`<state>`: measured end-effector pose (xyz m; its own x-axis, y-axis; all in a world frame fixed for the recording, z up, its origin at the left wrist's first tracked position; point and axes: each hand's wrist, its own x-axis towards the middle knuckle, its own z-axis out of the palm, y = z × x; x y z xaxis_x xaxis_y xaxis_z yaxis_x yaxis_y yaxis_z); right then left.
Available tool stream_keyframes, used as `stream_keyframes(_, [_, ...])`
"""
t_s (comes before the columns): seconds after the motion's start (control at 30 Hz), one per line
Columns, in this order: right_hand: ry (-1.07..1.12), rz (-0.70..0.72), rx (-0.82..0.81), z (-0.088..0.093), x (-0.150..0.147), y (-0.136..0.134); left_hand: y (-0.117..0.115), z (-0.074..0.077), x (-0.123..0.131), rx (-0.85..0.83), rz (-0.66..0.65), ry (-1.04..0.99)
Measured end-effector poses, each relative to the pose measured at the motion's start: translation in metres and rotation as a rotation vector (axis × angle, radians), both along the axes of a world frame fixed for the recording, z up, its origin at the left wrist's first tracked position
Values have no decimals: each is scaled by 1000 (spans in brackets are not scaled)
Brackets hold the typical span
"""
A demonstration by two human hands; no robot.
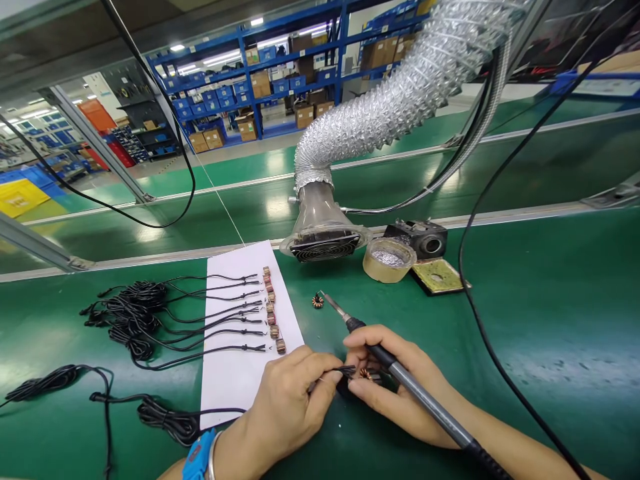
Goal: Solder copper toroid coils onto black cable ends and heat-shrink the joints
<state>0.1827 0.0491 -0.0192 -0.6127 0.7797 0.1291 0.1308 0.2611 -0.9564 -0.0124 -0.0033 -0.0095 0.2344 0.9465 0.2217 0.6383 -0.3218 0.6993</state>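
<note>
My left hand [300, 390] pinches the split end of a black cable [345, 369] between thumb and fingers. My right hand [400, 380] is closed around a soldering iron [413, 387], whose tip points up and to the left. Close to the right fingers sits a small copper-wound toroid coil [367, 375], partly hidden; whether they touch it I cannot tell. Another toroid coil [317, 301] lies on the green mat near the iron's tip. On a white sheet [225, 383], several coils [271, 308] stand in a row beside stripped cable ends [255, 307].
Bundled black cables [135, 313] lie at the left. A fume extractor nozzle [325, 233] with a silver duct hangs over the bench. Behind the iron are a tape roll [389, 260], a yellow sponge tray [439, 275] and a black iron holder [420, 238]. A loose black cord [480, 320] crosses the right side.
</note>
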Motion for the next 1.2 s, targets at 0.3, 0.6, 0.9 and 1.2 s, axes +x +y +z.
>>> stream_keyframes(0.3, [-25, -88, 246, -4, 0, 0, 2, 2, 1, -99, -5, 9])
stream_keyframes(0.6, [-103, -150, 293, -7, 2, -3, -3, 7, 3, -29, -3, 13])
stream_keyframes(0.9, [-198, -116, 585, -27, 15, 4, -7, 23, -10, -19, 16, 194])
stream_keyframes(1.2, [-186, -221, 716, -39, 13, 10, -86, 54, -134, -463, 269, 637])
